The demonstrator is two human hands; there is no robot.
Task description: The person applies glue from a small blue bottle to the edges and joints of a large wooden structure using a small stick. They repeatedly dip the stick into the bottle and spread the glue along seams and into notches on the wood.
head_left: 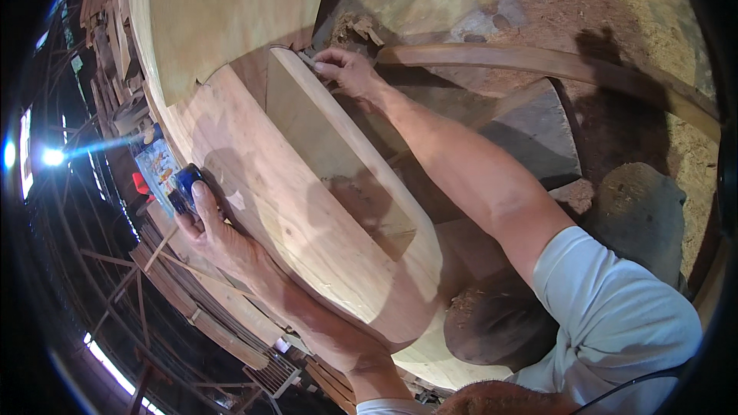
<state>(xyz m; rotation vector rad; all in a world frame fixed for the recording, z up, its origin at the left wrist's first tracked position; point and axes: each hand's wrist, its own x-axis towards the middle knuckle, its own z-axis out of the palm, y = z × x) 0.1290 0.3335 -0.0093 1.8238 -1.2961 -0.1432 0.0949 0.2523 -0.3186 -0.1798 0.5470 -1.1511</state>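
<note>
Before me lies a long pale wooden piece (254, 154) with a rounded near end. A darker recessed panel (315, 123) runs along it, bordered on the right by a raised wooden strip (346, 138). At the far end of that strip, my right hand (350, 73) is closed in a pinch; a thin greyish bit shows at its fingertips, too small to name. By the left edge, my left hand (219, 234) is closed around a dark blue rounded object (188, 178), its thumb on top. The fingers partly cover it, so its kind is unclear.
A broad pale board (231, 8) overlaps the far end. A patterned blue container (159, 165) stands beyond my left hand, beside stacked planks (223, 338). At right are a curved wooden beam (538, 61), a grey-faced block (534, 134) and stump-like lumps (638, 215) on the sawdust-strewn ground.
</note>
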